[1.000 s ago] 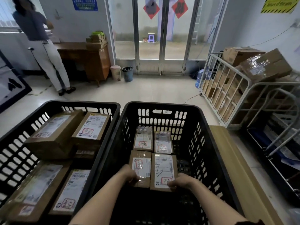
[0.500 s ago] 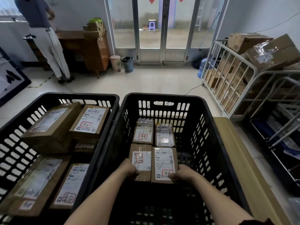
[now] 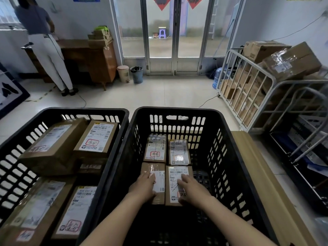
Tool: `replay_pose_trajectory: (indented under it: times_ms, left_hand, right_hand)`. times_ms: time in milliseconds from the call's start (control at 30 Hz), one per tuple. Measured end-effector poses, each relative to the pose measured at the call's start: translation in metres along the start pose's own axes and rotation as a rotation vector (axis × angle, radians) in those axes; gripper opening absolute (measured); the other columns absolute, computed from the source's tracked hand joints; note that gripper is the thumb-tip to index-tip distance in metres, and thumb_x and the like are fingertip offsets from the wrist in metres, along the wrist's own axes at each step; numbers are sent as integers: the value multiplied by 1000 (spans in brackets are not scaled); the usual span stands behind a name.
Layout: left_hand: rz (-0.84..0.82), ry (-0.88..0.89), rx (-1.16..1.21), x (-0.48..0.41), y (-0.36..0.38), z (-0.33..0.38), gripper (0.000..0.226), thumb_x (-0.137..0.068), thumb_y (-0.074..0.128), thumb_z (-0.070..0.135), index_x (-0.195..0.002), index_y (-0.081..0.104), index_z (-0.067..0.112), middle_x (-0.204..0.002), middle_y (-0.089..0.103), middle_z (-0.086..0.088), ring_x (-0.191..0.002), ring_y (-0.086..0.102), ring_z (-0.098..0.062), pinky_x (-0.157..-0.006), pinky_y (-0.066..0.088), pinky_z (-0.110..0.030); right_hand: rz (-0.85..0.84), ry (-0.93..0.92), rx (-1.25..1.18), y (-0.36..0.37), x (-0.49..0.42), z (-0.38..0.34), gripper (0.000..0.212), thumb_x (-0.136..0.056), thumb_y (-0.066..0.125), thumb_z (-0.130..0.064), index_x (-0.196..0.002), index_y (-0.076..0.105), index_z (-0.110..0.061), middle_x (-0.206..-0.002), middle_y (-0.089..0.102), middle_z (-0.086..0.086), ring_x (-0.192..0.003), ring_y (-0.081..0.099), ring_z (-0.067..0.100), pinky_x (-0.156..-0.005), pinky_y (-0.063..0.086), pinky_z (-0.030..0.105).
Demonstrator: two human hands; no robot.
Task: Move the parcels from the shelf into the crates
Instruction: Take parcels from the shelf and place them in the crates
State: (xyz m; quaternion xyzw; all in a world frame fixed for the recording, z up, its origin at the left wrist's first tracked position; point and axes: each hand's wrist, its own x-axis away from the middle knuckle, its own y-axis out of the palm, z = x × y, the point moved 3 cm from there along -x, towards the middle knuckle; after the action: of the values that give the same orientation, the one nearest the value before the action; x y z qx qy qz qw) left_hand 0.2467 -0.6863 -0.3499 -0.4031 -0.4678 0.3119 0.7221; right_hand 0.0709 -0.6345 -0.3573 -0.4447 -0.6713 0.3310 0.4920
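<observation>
While your left hand lies flat on the near-left parcel and your right hand on the near-right parcel, fingers ungripped, both parcels sit in the right crate, long axes near-to-far.

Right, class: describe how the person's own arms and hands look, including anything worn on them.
The left hand and right hand are bare: no gloves, rings or watch show. The left forearm and right forearm are bare too, with no sleeve plainly in view down to the frame's lower edge.
</observation>
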Motion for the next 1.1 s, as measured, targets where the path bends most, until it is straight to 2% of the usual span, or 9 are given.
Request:
replay_pose_trajectory:
  times_ms: [233, 400, 533, 600, 700, 800, 933, 1100]
  left_hand:
    - [-6, 2, -76, -3, -2, 4, 60, -88, 57, 35, -139, 32, 16, -156, 14, -2, -143, 14, -20, -108, 36, -37]
    - [-3, 13, -126, 7, -9, 7, 65, -90, 54, 36, -144, 25, 17, -157, 11, -4, -144, 12, -21, -110, 32, -37]
    - [46, 8, -140, 14, -17, 7, 53, -87, 57, 36, -133, 40, 17, -143, 36, -3, -131, 36, -22, -100, 40, -36]
    - [86, 11, -110, 19, -22, 8, 55, -85, 60, 37, -133, 41, 19, -141, 39, -1, -130, 38, -21, -100, 41, -36]
    - [111, 19, -110, 26, -31, 9, 71, -81, 65, 43, -140, 33, 20, -145, 36, -1, -134, 34, -20, -104, 39, -36]
    - [127, 41, -136, 35, -41, 10, 74, -79, 66, 45, -140, 33, 20, -145, 36, -1, -134, 33, -19, -105, 38, -36]
    - [148, 84, -183, 53, -49, 12, 71, -82, 64, 42, -141, 32, 17, -145, 35, -3, -135, 32, -19, -108, 34, -34]
    - [177, 131, -190, 76, -54, 18, 60, -83, 62, 44, -132, 43, 16, -136, 44, -3, -127, 40, -20, -102, 38, -33]
  right_hand:
    - [-12, -9, 13, 2, -2, 3, 70, -86, 58, -38, -146, 25, -22, -158, 8, -1, -145, 6, 19, -114, 26, 38]
    - [-24, -2, 65, -6, 5, -6, 68, -86, 58, -37, -143, 27, -19, -155, 14, 4, -143, 14, 23, -112, 30, 41]
    - [-21, 63, 37, -13, 13, -2, 84, -84, 60, -44, -149, 12, -19, -157, 8, 5, -144, 12, 25, -115, 24, 40]
    - [-30, 76, 19, -21, 21, 2, 91, -82, 62, -47, -149, 7, -20, -158, 8, 3, -144, 13, 24, -115, 24, 41]
    - [0, 67, -12, -36, 35, 3, 87, -79, 66, -45, -147, 17, -22, -152, 23, 0, -137, 27, 22, -109, 34, 40]
    - [34, 91, -25, -44, 48, 1, 79, -80, 66, -43, -144, 23, -24, -145, 34, 0, -131, 36, 20, -103, 40, 39]
    - [51, 143, -3, -47, 68, -6, 74, -84, 61, -44, -143, 24, -21, -143, 36, 2, -129, 38, 21, -102, 42, 39]
    - [87, 191, 6, -53, 97, -24, 66, -87, 58, -41, -141, 29, -15, -144, 36, 5, -130, 39, 22, -104, 40, 39]
